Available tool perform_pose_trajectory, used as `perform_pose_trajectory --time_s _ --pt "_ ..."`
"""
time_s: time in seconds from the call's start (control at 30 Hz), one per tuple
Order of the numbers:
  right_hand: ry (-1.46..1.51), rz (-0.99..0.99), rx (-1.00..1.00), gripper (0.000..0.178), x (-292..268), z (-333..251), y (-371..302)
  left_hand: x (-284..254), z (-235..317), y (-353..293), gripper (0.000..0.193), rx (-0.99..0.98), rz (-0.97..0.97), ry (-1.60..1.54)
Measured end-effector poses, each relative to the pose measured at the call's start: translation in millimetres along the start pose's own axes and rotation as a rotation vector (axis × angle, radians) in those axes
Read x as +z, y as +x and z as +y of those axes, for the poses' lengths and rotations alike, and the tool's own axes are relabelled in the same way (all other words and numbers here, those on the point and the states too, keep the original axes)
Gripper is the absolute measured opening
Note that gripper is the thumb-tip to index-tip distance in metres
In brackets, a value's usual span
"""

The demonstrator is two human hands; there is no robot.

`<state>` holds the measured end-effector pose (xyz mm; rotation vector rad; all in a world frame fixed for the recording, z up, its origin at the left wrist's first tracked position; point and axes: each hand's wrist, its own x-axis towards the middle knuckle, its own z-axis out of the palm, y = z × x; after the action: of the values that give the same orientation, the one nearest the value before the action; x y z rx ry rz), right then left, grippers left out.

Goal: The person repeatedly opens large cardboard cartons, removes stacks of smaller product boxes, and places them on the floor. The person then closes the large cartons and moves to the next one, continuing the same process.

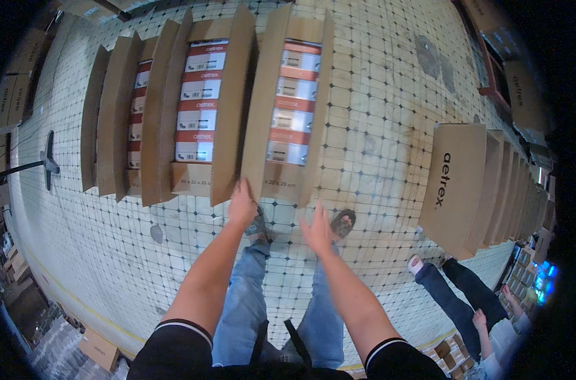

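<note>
A long brown cardboard carton [285, 174] stands open on the floor before me, its long side flaps raised. Inside it, a row of white-and-orange shoe boxes [290, 120] shows, printed ends up. My left hand [241, 206] is at the near end of the carton's left flap [262, 120], its fingers closed about the flap's lower corner. Just short of the right flap [317, 120], my right hand [316, 229] is open with its fingers apart, holding nothing.
More open cartons [194, 177] with shoe boxes stand close on the left. Closed-looking brown cartons [453, 183] line up at the right. A person in dark trousers [449, 304] is at the lower right. A dark T-shaped stand [49, 161] lies at the left.
</note>
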<state>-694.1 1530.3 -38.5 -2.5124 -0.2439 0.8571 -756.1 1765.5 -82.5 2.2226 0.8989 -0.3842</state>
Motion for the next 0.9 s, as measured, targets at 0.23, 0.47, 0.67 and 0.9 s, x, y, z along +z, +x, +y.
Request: perform_pose_trajectory --time_s 0.23,0.47,0.67,0.9 --pt "-0.057 0.094 0.02 0.052 -10 -25 43 -35 -4 9 0.062 -0.061 -0.082 -0.116" --pt "-0.376 0.339 -0.127 0.055 -204 -119 82 -182 112 28 0.035 0.277 0.285 -0.019" --pt "-0.427 0.861 -0.426 0.04 -322 -260 217 -279 269 164 0.031 0.555 0.81 -0.385" --pt "-0.292 0.947 -0.33 0.048 -376 -306 285 -318 315 209 0.028 0.515 0.792 -0.432"
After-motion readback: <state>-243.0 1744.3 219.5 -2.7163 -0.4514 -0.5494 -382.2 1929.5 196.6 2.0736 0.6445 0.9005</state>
